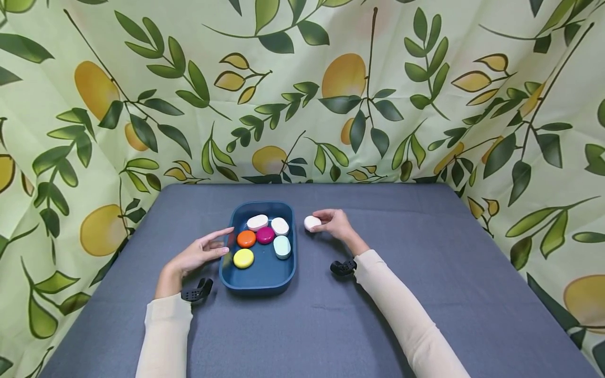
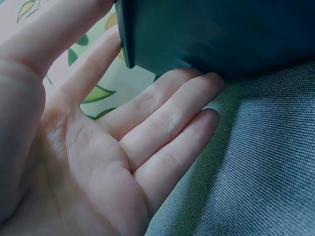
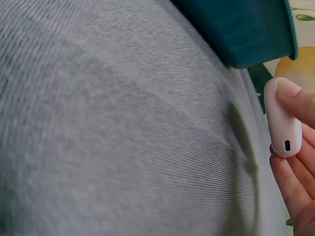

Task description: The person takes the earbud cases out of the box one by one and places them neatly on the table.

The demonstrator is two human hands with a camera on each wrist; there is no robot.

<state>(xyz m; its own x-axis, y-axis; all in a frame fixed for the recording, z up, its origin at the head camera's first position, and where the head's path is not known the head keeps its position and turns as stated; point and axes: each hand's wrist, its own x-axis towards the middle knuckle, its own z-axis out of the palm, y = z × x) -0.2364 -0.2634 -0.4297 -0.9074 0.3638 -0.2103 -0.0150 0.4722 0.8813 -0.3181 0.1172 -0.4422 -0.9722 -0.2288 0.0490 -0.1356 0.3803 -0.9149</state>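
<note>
My right hand [image 1: 333, 223] pinches a small white rounded case [image 1: 312, 223] between thumb and fingers, just right of the blue tray [image 1: 257, 287]. In the right wrist view a small charging port shows on the end of the white case [image 3: 283, 120]. My left hand [image 1: 200, 254] is at the tray's left side, its fingers fairly straight. Index finger and thumb reach the rim, while the other fingers [image 2: 167, 118] lie against or close to the outer wall. Inside the tray lie an orange piece [image 1: 246, 239], a magenta piece [image 1: 265, 235], a yellow piece [image 1: 243, 258] and several pale ones.
The tray stands on a table with a grey-blue cloth [image 1: 402, 294]. A leaf-and-fruit patterned curtain [image 1: 302, 121] hangs behind and along both sides. Each wrist wears a black strap device; the one on the right [image 1: 343, 268] sits low over the cloth.
</note>
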